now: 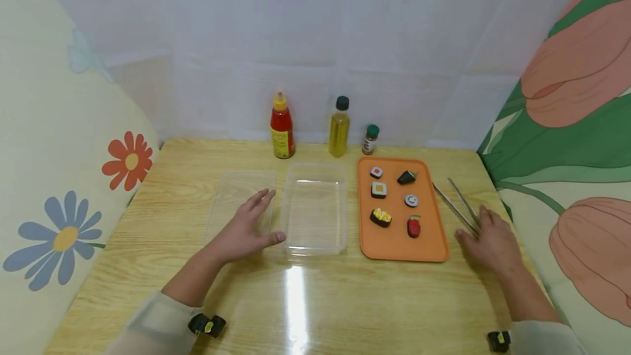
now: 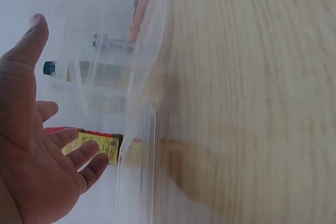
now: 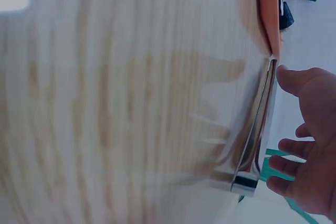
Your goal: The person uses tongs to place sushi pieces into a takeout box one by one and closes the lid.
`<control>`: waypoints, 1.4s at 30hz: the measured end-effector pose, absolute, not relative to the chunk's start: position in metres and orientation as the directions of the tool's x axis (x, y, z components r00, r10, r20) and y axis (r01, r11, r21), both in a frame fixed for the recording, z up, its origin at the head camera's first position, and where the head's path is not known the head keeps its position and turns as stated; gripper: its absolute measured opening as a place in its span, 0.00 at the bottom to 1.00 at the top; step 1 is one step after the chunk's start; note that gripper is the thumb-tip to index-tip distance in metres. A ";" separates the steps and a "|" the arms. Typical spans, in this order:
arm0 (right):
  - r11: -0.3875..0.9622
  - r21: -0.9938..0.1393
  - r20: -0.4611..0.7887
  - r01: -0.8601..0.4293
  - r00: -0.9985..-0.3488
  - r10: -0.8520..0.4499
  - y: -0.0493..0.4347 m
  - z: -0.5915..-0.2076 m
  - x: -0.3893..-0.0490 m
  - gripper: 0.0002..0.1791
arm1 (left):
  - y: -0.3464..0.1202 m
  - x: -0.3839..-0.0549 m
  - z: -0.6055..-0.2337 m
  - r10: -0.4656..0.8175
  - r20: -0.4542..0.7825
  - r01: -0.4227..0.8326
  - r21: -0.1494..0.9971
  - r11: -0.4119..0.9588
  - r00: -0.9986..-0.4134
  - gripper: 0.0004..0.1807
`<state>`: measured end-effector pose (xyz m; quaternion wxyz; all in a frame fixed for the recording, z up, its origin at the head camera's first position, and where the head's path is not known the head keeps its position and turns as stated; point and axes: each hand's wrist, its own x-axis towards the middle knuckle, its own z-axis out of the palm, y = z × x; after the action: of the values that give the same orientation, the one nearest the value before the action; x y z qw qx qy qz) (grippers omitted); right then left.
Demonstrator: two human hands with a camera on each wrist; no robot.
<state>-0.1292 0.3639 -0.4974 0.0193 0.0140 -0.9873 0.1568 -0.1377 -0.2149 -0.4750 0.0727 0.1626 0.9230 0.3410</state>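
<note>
My left hand (image 1: 244,232) hovers over a clear flat plastic lid (image 1: 225,196), its fingers spread and holding nothing. Just right of that hand stands a clear rectangular plastic container (image 1: 344,212). In the left wrist view the palm of the left hand (image 2: 44,166) shows beside the lid's edge (image 2: 149,156). My right hand (image 1: 495,242) reaches over the near end of metal tongs (image 1: 455,207), which lie right of an orange tray (image 1: 394,250). The right wrist view shows the fingers of that hand (image 3: 315,135) relaxed and apart alongside the tongs (image 3: 254,129).
Toy sushi pieces, such as a corn-topped one (image 1: 381,217) and a red one (image 1: 413,226), lie on the tray. Along the back wall stand a red sauce bottle (image 1: 282,130), an oil bottle (image 1: 339,127) and a small green-capped jar (image 1: 370,140). Floral cloths flank the table.
</note>
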 end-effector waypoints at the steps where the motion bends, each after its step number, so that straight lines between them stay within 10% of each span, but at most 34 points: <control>1: 0.952 -0.305 0.038 -0.028 -0.999 -0.017 0.365 -0.498 -0.129 0.51 | -0.214 -0.137 -0.475 0.353 -0.023 0.253 0.655 0.712 -0.935 0.59; 42: 0.946 -0.313 -0.052 0.081 -0.996 0.068 0.383 -0.503 -0.125 0.36 | -0.202 -0.132 -0.482 0.378 -0.054 0.250 0.661 0.707 -0.924 0.57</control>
<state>-0.1247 0.3829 -0.5029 -0.0205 -0.0379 -0.9863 0.1595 -0.1323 -0.2024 -0.4825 0.0931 0.1708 0.9192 0.3425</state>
